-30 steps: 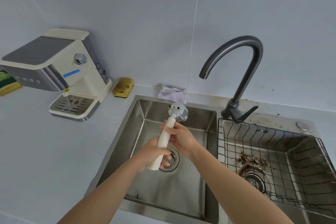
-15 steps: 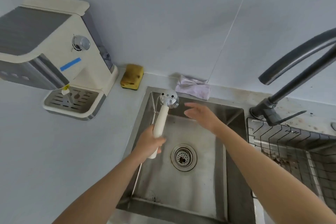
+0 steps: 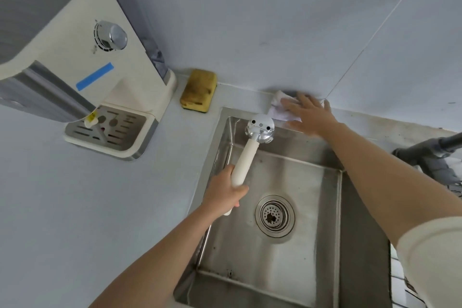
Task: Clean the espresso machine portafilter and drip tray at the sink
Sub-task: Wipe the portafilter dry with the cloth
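Your right hand [image 3: 311, 117], fingers spread, has moved onto the far white cloth [image 3: 280, 110]; left hand [image 3: 225, 194] clamps the cream-handled portafilter [image 3: 250, 150] for wiping.

Left hand [image 3: 226, 194]: fingers curled round the handle of the portafilter [image 3: 246, 157], thumb across the near side; the handle leaves the fist toward 1 o'clock.
Left forearm: bare, entering at 7 o'clock, running toward 1 o'clock.
Right hand [image 3: 312, 116]: palm down, fingers straight and spread, pointing to 10 o'clock, resting on the cloth [image 3: 278, 109].
Right arm: extended, entering at 4 o'clock; pale sleeve [image 3: 435, 257] on the upper arm.
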`<state>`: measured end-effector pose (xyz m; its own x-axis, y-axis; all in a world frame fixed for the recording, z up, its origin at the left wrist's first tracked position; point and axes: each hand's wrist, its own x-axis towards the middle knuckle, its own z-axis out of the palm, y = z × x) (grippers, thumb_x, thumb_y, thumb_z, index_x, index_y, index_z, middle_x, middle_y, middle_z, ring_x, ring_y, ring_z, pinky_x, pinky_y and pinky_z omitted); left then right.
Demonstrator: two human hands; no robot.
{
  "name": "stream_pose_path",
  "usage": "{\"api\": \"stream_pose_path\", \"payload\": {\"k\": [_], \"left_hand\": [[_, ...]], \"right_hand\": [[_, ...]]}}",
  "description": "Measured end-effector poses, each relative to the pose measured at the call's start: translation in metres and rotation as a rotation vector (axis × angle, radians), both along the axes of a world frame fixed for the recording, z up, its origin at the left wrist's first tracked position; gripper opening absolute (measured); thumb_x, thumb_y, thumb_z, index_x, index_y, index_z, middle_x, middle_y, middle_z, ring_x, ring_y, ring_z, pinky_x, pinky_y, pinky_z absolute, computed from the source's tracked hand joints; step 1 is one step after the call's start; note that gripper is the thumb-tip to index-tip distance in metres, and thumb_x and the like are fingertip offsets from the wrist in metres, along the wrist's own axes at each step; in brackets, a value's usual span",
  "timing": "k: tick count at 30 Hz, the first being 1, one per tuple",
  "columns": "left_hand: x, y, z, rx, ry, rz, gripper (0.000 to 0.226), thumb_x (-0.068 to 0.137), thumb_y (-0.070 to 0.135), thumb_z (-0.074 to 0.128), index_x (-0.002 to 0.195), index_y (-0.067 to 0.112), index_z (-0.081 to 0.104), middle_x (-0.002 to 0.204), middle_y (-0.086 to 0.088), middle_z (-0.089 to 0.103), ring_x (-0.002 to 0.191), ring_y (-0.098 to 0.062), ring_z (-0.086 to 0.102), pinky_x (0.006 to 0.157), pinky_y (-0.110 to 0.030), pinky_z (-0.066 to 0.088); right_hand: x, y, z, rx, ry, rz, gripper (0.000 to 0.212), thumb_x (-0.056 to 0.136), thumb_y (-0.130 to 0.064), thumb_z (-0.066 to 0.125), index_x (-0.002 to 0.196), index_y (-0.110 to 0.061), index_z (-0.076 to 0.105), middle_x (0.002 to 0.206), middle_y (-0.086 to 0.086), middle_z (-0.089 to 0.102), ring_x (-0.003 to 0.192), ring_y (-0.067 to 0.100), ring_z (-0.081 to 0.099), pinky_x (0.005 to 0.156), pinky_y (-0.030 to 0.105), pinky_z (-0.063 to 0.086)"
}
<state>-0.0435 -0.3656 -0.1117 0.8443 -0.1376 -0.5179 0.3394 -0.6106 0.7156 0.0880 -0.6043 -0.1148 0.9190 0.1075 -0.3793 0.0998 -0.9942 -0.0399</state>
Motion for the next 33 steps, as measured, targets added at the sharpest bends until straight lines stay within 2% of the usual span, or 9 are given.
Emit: {"api": "stream_pose_path", "payload": {"k": [11, 15, 18, 20, 22, 25, 27, 30, 33], "left_hand": [[0.007, -0.006, -0.003, 0.010, 0.028, 0.037, 0.019, 0.084, 0.013, 0.057, 0.093, 0.017, 0.041, 0.069, 0.006, 0.047, 0.044, -0.013, 0.051, 0.049, -0.024, 0.043], [0.006, -0.010, 0.001, 0.036, 0.021, 0.031, 0.019, 0.084, 0.012, 0.056, 0.095, 0.015, 0.041, 0.071, 0.006, 0.047, 0.043, -0.012, 0.050, 0.041, -0.016, 0.040], [0.002, -0.015, 0.006, 0.047, 0.006, 0.033, 0.017, 0.084, 0.012, 0.055, 0.093, 0.014, 0.042, 0.070, 0.005, 0.048, 0.042, -0.011, 0.050, 0.036, -0.011, 0.037], [-0.001, -0.019, 0.011, 0.039, 0.001, 0.021, 0.015, 0.084, 0.011, 0.054, 0.091, 0.014, 0.041, 0.069, 0.004, 0.048, 0.043, -0.011, 0.050, 0.037, -0.013, 0.037], [-0.005, -0.024, 0.017, 0.035, -0.007, 0.003, 0.015, 0.084, 0.012, 0.053, 0.093, 0.014, 0.041, 0.069, 0.004, 0.048, 0.043, -0.012, 0.050, 0.042, -0.019, 0.040], [-0.014, -0.031, 0.026, 0.032, -0.037, -0.034, 0.013, 0.085, 0.010, 0.051, 0.094, 0.012, 0.042, 0.068, 0.003, 0.048, 0.044, -0.012, 0.049, 0.043, -0.022, 0.040], [-0.024, -0.035, 0.030, 0.045, -0.053, -0.054, 0.012, 0.085, 0.009, 0.049, 0.093, 0.012, 0.041, 0.069, 0.002, 0.048, 0.045, -0.013, 0.049, 0.040, -0.020, 0.040], [-0.039, -0.037, 0.033, 0.098, -0.079, -0.074, 0.013, 0.085, 0.011, 0.050, 0.094, 0.013, 0.042, 0.076, -0.003, 0.053, 0.056, -0.021, 0.056, 0.053, -0.032, 0.049], [-0.049, -0.037, 0.037, 0.116, -0.102, -0.085, 0.019, 0.084, 0.012, 0.051, 0.102, 0.010, 0.045, 0.082, -0.007, 0.055, 0.064, -0.027, 0.059, 0.061, -0.040, 0.053]], "right_hand": [[0.008, 0.001, -0.008, 0.053, -0.170, -0.065, 0.043, 0.097, -0.028, 0.037, 0.140, -0.033, 0.031, 0.131, 0.009, 0.045, 0.120, 0.034, 0.040, 0.096, 0.041, 0.035], [0.004, 0.001, 0.004, 0.509, -0.087, -0.241, 0.046, 0.095, -0.017, 0.040, 0.140, -0.026, 0.037, 0.127, 0.015, 0.052, 0.117, 0.033, 0.048, 0.094, 0.034, 0.037], [-0.013, 0.011, 0.031, 0.909, -0.112, -0.410, 0.046, 0.093, -0.012, 0.043, 0.137, -0.023, 0.042, 0.118, 0.001, 0.055, 0.113, 0.019, 0.050, 0.090, 0.023, 0.034], [-0.029, 0.020, 0.052, 1.023, -0.157, -0.378, 0.046, 0.093, -0.011, 0.045, 0.138, -0.023, 0.041, 0.115, -0.002, 0.053, 0.106, 0.013, 0.049, 0.088, 0.019, 0.033], [-0.049, 0.032, 0.065, 0.952, -0.232, -0.237, 0.046, 0.093, -0.017, 0.048, 0.138, -0.023, 0.041, 0.111, 0.009, 0.053, 0.103, 0.016, 0.047, 0.085, 0.019, 0.034], [-0.080, 0.045, 0.063, 0.486, -0.367, 0.005, 0.053, 0.084, -0.047, 0.040, 0.135, -0.033, 0.044, 0.110, 0.013, 0.050, 0.103, 0.030, 0.046, 0.087, 0.039, 0.041], [-0.096, 0.050, 0.059, 0.267, -0.459, 0.094, 0.054, 0.079, -0.053, 0.035, 0.127, -0.034, 0.052, 0.109, 0.015, 0.055, 0.095, 0.037, 0.053, 0.075, 0.047, 0.047], [-0.109, 0.050, 0.061, 0.176, -0.541, 0.139, 0.045, 0.079, -0.051, 0.039, 0.121, -0.034, 0.047, 0.101, 0.014, 0.061, 0.082, 0.035, 0.061, 0.060, 0.043, 0.052], [-0.118, 0.051, 0.070, 0.240, -0.523, 0.124, 0.043, 0.082, -0.048, 0.041, 0.120, -0.030, 0.052, 0.105, 0.017, 0.058, 0.086, 0.038, 0.058, 0.061, 0.045, 0.052]]}}
